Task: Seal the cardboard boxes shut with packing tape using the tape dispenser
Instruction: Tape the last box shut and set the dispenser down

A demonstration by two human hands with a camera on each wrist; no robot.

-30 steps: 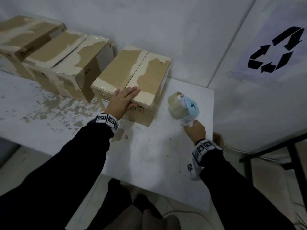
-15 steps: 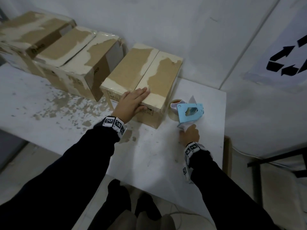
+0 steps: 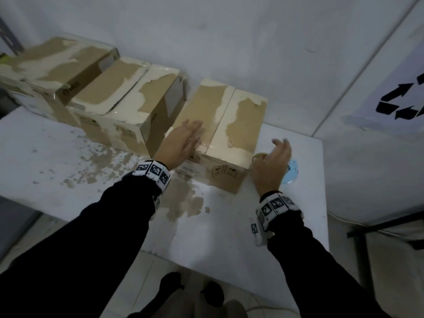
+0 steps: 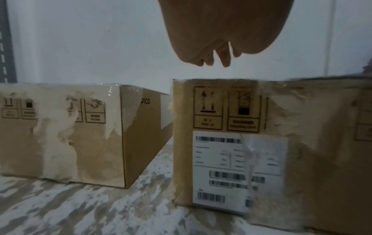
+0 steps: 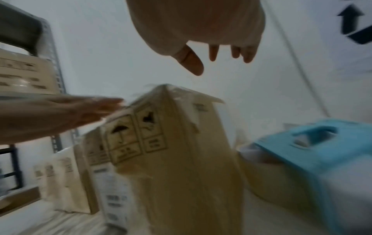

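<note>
Both hands empty: we're laying left hand flat on box, right hand spread over tape dispenser. Between strips, likely; next, regrip dispenser.

Person in long black sleeves on both arms, each wrist carrying a white band printed with square black-and-white fiducial markers, bare left hand and right hand, and dark shoes below.
</note>
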